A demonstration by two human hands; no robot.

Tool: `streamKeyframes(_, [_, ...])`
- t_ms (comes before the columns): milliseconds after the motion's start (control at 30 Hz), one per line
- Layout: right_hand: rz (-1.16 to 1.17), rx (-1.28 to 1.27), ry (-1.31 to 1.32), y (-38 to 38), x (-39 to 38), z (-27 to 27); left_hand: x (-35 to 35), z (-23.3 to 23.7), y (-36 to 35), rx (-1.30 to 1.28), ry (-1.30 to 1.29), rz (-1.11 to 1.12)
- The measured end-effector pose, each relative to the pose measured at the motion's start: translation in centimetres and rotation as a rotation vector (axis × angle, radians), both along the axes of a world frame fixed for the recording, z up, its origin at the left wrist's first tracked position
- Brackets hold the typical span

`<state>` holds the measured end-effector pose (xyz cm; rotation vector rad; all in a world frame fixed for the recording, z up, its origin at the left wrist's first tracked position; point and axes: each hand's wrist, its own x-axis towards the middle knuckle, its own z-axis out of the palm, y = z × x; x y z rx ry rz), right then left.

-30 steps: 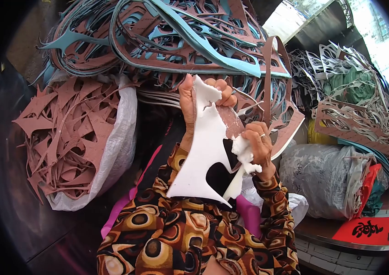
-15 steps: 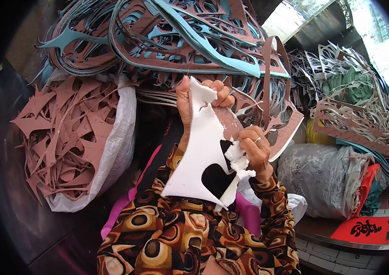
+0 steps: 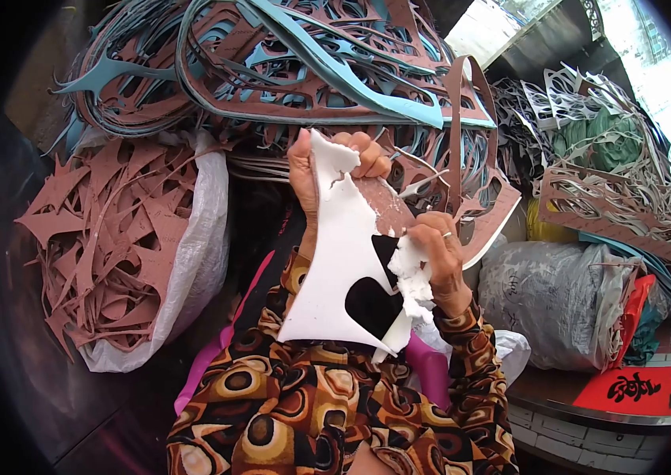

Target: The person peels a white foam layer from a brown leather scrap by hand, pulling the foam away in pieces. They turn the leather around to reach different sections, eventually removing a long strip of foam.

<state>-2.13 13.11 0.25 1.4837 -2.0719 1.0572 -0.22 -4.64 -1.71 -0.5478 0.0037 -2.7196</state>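
A white foam sheet (image 3: 327,261) with a brownish-pink backing (image 3: 383,204) is held upright before my chest. My left hand (image 3: 303,170) grips its top end, thumb at the left edge and fingers curled over the right side. My right hand (image 3: 440,253) is closed on a ragged, torn flap of the white layer (image 3: 412,277) at the right edge. Between the two hands the white layer is gone and the rough backing shows. A rounded cut-out opens in the lower part of the sheet, and a narrow strip hangs beside it.
On the left stands a white woven sack (image 3: 207,214) full of brownish-pink offcuts (image 3: 126,229). Blue and brown cut-out sheets (image 3: 312,71) are heaped ahead. To the right are a wrapped grey bundle (image 3: 553,305), more scraps (image 3: 620,210) and a red paper (image 3: 636,389) with black writing.
My right hand has moved slightly down and right with the torn flap, and the gap beside it is wider. The sheet's top and my left hand have shifted a little left.
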Motion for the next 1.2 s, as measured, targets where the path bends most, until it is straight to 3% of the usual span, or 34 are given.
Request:
streamKeyframes(133, [0.143,0.076,-0.002,-0.3,-0.9,-0.8,0.4,-0.5,-0.2,-0.007,-0.039,0.000])
streamKeyframes(233, [0.418,0.231,-0.091,1.5,-2.3,-1.1,-0.2,-1.9,-0.6,0.071,-0.015,-0.045])
streamKeyframes(400, [0.338,0.140,-0.177,3.0,-1.6,-1.9,-0.5,-1.1,-0.2,0.098,-0.002,-0.025])
streamKeyframes(467, [0.104,-0.064,-0.031,2.3,-1.0,-2.5,-0.5,-1.0,-0.5,0.087,0.012,-0.020])
streamKeyframes(667, [0.077,0.157,0.121,1.4,-1.3,-1.7,0.3,-0.4,-0.7,0.082,-0.030,0.017])
streamKeyframes(867, [0.135,0.340,-0.125,2.6,-1.3,1.9,0.5,0.5,-0.6,-0.040,-0.060,0.120])
streamKeyframes(933, [-0.053,0.340,0.032,3.6,-1.4,4.6,0.5,0.8,-0.2,-0.124,0.029,0.153])
streamKeyframes(1000, [-0.097,0.284,0.059,3.9,0.0,6.9,0.5,1.1,0.2,-0.156,0.044,0.178])
streamKeyframes(1067, [-0.009,-0.221,-0.414,2.1,2.4,7.2,0.6,1.9,0.9,-0.194,-0.001,0.205])
streamKeyframes(1200, [0.019,0.035,-0.349,-2.7,4.8,3.7,1.3,3.1,2.6,-0.122,0.013,0.250])
